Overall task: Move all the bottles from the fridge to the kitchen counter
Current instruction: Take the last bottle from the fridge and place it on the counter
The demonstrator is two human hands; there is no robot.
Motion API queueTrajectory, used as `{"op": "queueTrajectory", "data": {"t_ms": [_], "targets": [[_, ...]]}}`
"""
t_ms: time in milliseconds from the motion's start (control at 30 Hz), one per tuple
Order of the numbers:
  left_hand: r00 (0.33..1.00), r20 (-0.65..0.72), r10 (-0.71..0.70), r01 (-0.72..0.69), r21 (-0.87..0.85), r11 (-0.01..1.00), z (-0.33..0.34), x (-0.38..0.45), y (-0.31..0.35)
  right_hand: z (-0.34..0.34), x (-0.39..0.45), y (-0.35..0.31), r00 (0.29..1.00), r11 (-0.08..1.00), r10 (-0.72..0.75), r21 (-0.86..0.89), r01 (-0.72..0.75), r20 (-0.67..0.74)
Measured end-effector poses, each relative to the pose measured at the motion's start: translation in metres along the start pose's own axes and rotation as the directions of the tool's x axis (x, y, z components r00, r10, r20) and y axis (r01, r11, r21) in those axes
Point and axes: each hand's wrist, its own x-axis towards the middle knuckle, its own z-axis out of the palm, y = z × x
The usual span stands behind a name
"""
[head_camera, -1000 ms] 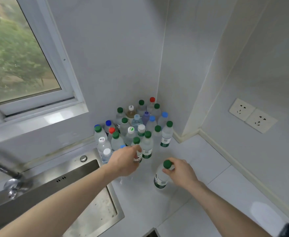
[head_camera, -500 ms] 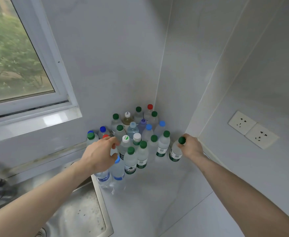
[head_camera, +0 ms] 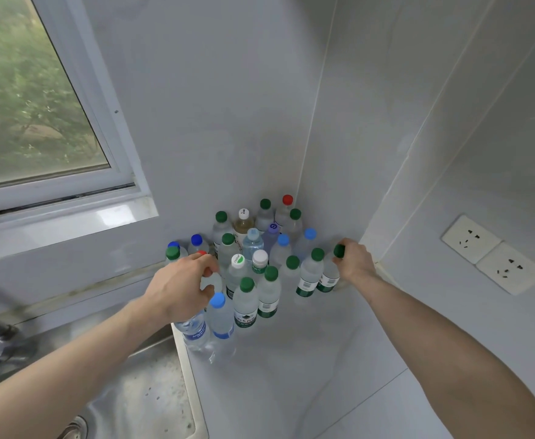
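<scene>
Bottles point(head_camera: 253, 267) crowd the corner of the counter point(head_camera: 291, 375), packed cap to cap, and both your hands are in among them. Your right hand point(head_camera: 356, 259) has its fingers curled round the neck of a green-capped bottle point(head_camera: 329, 274), which stands upright at the cluster's right edge, just beside another green-capped one and close to the wall. Your left hand point(head_camera: 180, 289) hovers over the left side of the group, fingers bent above a clear bottle; whether they actually grip it you cannot tell from here, since the hand hides the cap.

Below your left fingers, a blue-labelled bottle point(head_camera: 195, 332) stands right at the counter edge, touching the sink point(head_camera: 152, 391) rim. If you draw that hand back carelessly, your wrist could likely knock it over into the basin. On the right, letting go with a sideways drag would probably tip the bottle into its neighbours and topple several in a row.
</scene>
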Motion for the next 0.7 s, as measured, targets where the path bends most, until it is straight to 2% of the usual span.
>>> {"op": "queueTrajectory", "data": {"t_ms": [433, 700], "targets": [[0.999, 0.043, -0.022, 0.021, 0.026, 0.999, 0.004, 0.001, 0.005, 0.004, 0.015, 0.001, 0.998, 0.998, -0.062, 0.014, 0.063, -0.024], [0.997, 0.051, -0.051, 0.049, 0.042, 0.998, 0.004, -0.004, 0.003, -0.007, 0.004, 0.005, 0.995, 0.995, -0.097, -0.035, 0.097, 0.017]]}}
